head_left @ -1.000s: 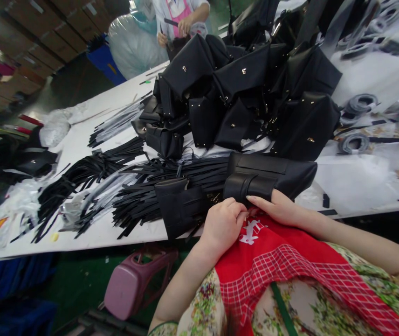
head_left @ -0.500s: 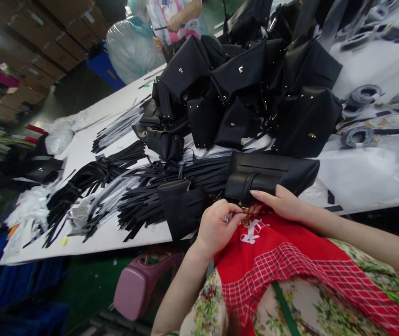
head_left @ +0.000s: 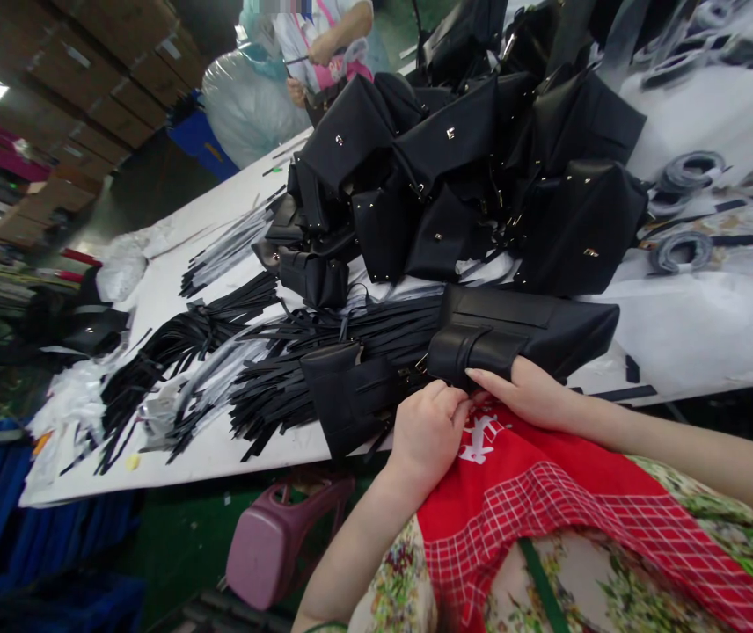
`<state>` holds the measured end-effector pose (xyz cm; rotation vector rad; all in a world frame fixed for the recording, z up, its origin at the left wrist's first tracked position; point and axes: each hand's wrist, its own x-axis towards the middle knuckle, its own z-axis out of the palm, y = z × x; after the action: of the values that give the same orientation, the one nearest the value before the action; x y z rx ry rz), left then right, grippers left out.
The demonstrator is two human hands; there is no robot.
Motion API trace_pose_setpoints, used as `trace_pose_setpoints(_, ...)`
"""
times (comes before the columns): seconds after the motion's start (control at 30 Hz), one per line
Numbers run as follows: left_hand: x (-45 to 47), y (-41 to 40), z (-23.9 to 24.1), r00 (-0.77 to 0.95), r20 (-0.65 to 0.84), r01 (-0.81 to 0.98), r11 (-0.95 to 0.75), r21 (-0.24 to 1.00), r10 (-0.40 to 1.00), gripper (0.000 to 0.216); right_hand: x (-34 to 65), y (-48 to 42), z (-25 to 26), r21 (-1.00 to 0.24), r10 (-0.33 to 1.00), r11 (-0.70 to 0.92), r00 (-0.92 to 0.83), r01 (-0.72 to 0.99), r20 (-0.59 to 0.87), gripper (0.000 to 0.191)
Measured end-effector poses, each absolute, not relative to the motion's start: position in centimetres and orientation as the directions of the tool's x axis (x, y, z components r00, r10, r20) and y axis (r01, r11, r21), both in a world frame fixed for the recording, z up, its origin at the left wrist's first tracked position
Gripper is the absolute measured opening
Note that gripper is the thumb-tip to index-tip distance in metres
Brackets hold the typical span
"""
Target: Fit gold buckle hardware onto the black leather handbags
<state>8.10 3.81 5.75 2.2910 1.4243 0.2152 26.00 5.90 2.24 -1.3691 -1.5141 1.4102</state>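
A black leather bag (head_left: 528,330) lies at the white table's near edge, its flap strap (head_left: 472,352) turned toward me. My right hand (head_left: 527,394) rests on the bag's near side, thumb over the strap end, fingers curled on it. My left hand (head_left: 427,431) is closed in a pinch just under the strap's tip; what it pinches is hidden. A second black bag piece (head_left: 350,396) lies left of my left hand on a heap of black straps (head_left: 324,352).
A tall pile of finished black bags (head_left: 469,167) fills the table behind. Rolls of grey tape (head_left: 680,251) lie at right, strap bundles (head_left: 179,343) at left. A pink stool (head_left: 271,536) stands below. Another person (head_left: 317,44) works at the far end.
Half a second ago a small gold metal fitting showed between my hands below the strap; my left hand has closed up against the strap and the fitting is hidden. The view shifted slightly.
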Motion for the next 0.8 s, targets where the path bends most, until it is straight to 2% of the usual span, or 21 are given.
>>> trace_pose_setpoints(0.3,8.21,4.18,5.92,0.476,-0.133,0.812,-0.377,0.445,0.869,0.013,26.15,5.74,2.22,-0.952,0.951,-0.108,-0.250,0.285,-0.183,0.022)
trace_pose_setpoints(0.53,8.70,3.89,6.24,0.305,-0.141,0.802,-0.174,0.572,0.942,0.013,26.12,5.70,2.65,-0.945,0.953,-0.077,-0.256,0.317,-0.164,0.026)
trace_pose_setpoints(0.8,8.97,3.35,5.65,0.202,-0.088,0.755,-0.098,0.648,0.975,0.012,26.37,5.95,2.87,-0.959,0.952,-0.093,-0.259,0.268,-0.164,0.028)
